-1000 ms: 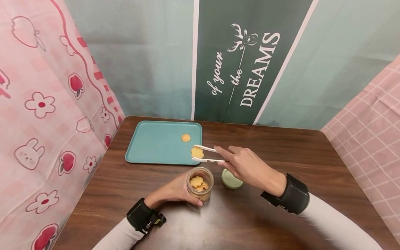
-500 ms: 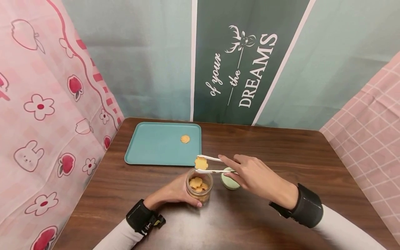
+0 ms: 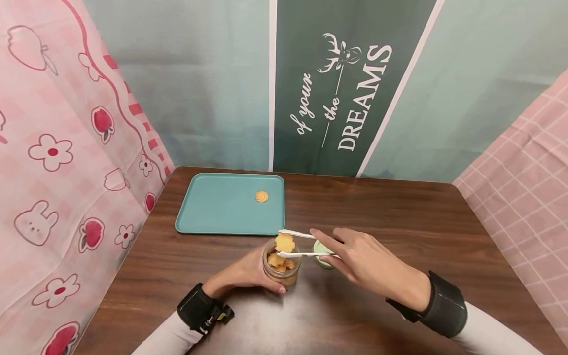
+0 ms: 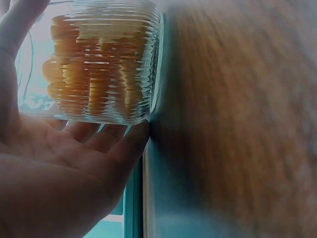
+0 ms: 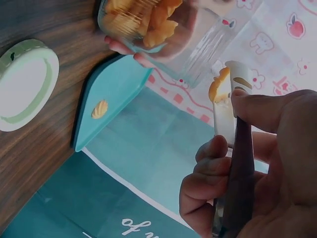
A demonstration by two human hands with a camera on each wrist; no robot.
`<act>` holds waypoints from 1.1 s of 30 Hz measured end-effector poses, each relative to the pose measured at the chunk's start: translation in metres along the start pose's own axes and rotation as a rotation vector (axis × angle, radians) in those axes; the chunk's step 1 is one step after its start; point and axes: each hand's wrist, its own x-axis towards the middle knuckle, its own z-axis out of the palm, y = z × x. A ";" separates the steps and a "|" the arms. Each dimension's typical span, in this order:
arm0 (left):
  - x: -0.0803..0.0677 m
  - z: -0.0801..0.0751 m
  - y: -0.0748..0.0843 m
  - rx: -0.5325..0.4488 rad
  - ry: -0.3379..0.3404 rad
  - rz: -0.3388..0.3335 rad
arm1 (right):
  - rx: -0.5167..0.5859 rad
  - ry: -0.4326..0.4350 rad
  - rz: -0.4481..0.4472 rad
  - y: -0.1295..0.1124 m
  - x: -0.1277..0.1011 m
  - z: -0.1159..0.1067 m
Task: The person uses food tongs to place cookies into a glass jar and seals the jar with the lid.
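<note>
The left hand [image 3: 248,270] curls around the ribbed glass jar [image 3: 281,263] of cookies on the worktop [image 3: 399,222]. At its 3 o'clock the right hand [image 3: 368,261] pinches white tongs [image 3: 301,245] clamping a flower cookie [image 3: 285,242] above the jar's mouth. A green lid [image 3: 320,245] lies just beside; toward 11 o'clock a teal tray [image 3: 222,207] carries one swirl cookie [image 3: 262,196].

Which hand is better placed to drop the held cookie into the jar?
The right hand: its white tongs pinch the cookie right over the open jar. The left hand grips the jar's side, steadying it.
</note>
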 end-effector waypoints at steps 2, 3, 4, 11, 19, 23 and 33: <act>0.000 0.000 0.000 0.002 0.004 0.005 | -0.005 -0.001 0.000 -0.001 0.000 -0.001; 0.000 0.000 0.000 0.003 0.004 0.005 | -0.006 0.000 -0.003 -0.001 0.000 -0.002; 0.000 0.000 0.000 0.003 0.004 0.007 | -0.008 0.003 -0.005 -0.001 0.000 -0.002; 0.002 0.001 -0.001 -0.043 -0.012 0.023 | -0.001 0.056 -0.026 0.003 -0.002 -0.004; 0.002 0.000 0.000 -0.064 -0.020 0.044 | 0.011 0.074 0.000 0.004 -0.002 -0.005; 0.002 0.000 -0.001 -0.052 -0.016 0.032 | 0.018 0.080 0.018 0.005 -0.001 -0.005; 0.002 0.000 0.001 -0.014 0.002 0.012 | 0.029 0.098 0.068 0.014 0.003 0.000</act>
